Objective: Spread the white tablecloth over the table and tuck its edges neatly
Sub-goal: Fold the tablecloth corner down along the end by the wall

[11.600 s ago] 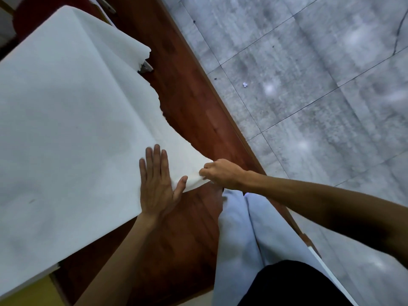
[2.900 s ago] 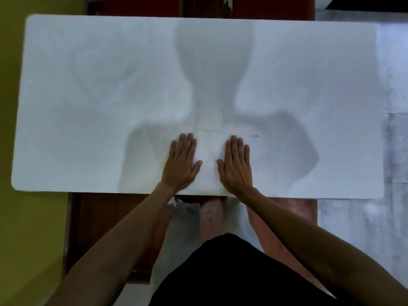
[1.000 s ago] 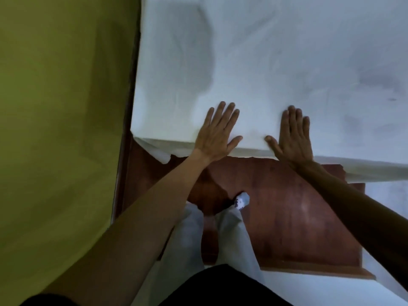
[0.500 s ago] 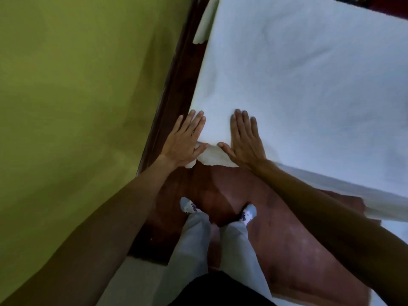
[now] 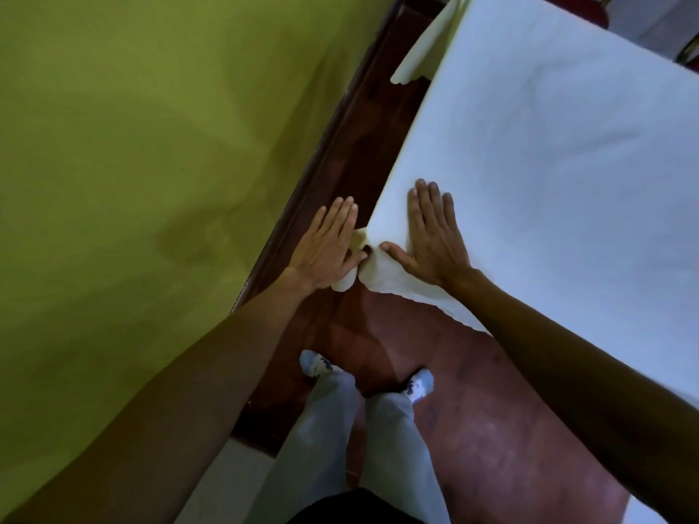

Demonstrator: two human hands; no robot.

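Observation:
The white tablecloth [image 5: 548, 153] covers the whole table top, which fills the upper right of the head view. Its near left corner hangs down in a loose fold [image 5: 382, 276]. My right hand [image 5: 431, 236] lies flat on the cloth just inside that corner, fingers apart. My left hand [image 5: 329, 247] is beside the table's left side, flat against the hanging cloth, with its thumb tucked into the fold at the corner. Another flap of cloth [image 5: 416, 58] droops at the far left corner.
A yellow-green wall [image 5: 151, 145] runs close along the table's left side, leaving a narrow gap of red-brown floor [image 5: 472, 410]. My legs and socked feet [image 5: 418, 383] stand below the corner. A chair frame [image 5: 688, 51] shows at the top right.
Both hands slid left along the near edge to the left corner. My left hand has dropped off the top to the side, pressing the hanging fold; my right hand stays flat on top.

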